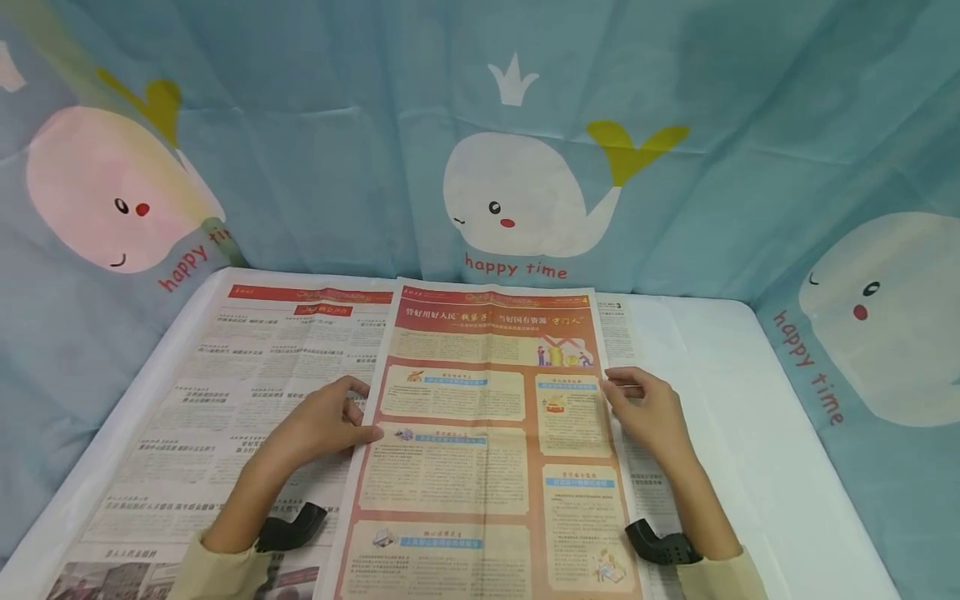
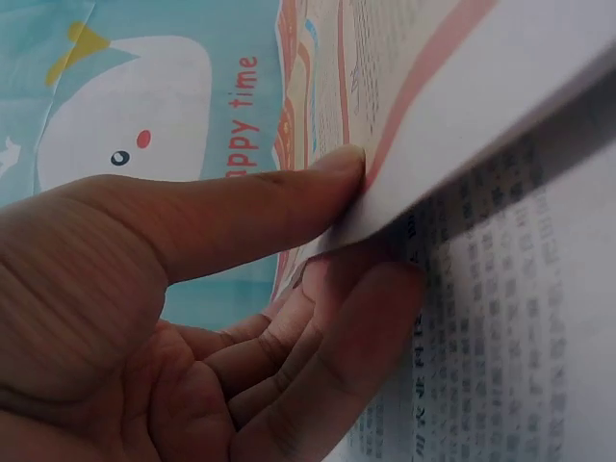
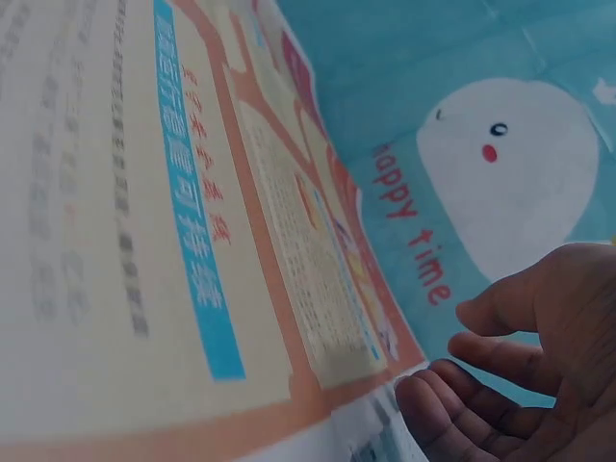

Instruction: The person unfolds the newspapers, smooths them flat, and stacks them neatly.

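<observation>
An orange-and-cream newspaper sheet lies folded narrow, with a crease down its middle. At its left edge my left hand pinches the paper. In the left wrist view the thumb presses on the printed face while the fingers are underneath, and the edge is lifted off the page below. My right hand is beside the sheet's right edge. In the right wrist view its fingers are loosely bent, with the thumb apart and no paper between them.
Under the orange sheet spreads a wider newspaper with a red header, showing on both sides. Both lie on a white table. A blue curtain with printed whales stands around the table's back and sides. Each wrist wears a black device.
</observation>
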The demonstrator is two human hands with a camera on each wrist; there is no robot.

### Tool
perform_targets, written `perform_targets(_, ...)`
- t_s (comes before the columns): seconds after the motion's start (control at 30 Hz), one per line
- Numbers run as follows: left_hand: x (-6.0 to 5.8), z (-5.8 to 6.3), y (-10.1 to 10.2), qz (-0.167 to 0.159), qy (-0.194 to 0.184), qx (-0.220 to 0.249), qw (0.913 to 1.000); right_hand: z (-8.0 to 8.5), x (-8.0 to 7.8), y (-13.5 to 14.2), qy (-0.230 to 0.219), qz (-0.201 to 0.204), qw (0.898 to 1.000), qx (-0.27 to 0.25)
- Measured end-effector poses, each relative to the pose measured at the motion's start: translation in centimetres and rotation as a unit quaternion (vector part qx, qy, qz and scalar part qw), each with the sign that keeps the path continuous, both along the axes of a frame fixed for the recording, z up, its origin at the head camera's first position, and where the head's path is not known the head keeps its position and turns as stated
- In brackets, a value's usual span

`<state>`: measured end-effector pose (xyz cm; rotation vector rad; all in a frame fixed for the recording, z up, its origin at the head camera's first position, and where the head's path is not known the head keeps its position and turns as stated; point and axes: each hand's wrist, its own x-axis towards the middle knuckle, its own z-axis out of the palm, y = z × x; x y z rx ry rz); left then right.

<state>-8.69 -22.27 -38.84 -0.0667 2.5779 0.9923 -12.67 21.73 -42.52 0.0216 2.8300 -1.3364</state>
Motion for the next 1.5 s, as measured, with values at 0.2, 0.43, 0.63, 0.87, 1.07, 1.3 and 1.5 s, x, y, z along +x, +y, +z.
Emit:
perform_targets(0.2, 0.0, -0.1, 0.4, 0.008, -0.012, -0.008, 0.9999, 0.4, 0.7, -1.7, 0.022, 0.04, 0.999, -0.007)
perform_targets(0.43, 0.0, 0.2, 0.5, -0.009, -0.011, -0.009, 0.9999, 0.5, 1.8, -6.1, 0.025, 0.101, 0.994, -0.039)
perform_targets(0.63, 0.8, 0.6, 1.1, -0.009, -0.012, -0.027, 0.9995, -0.3, 3.5, -10.4, 0.007, 0.163, 0.984, -0.069)
perform_targets(0.87, 1.0, 0.7, 1.6, -0.003, 0.007, -0.047, 0.9988, 0.6, 4.2, -14.3, -0.002, 0.217, 0.971, -0.098)
perform_targets(1.07, 0.9, 1.2, 1.4, 0.016, 0.005, -0.033, 0.9993, 1.4, 4.1, -17.3, -0.009, 0.247, 0.963, -0.105)
perform_targets(1.3, 1.0, 2.0, 0.9, 0.002, 0.008, -0.003, 1.0, 1.3, 4.1, -20.8, -0.047, 0.267, 0.953, -0.138)
perform_targets(1.5, 0.8, 2.2, 0.7, -0.014, 0.011, 0.031, 0.9994, 1.1, 4.3, -22.0, -0.059, 0.253, 0.954, -0.15)
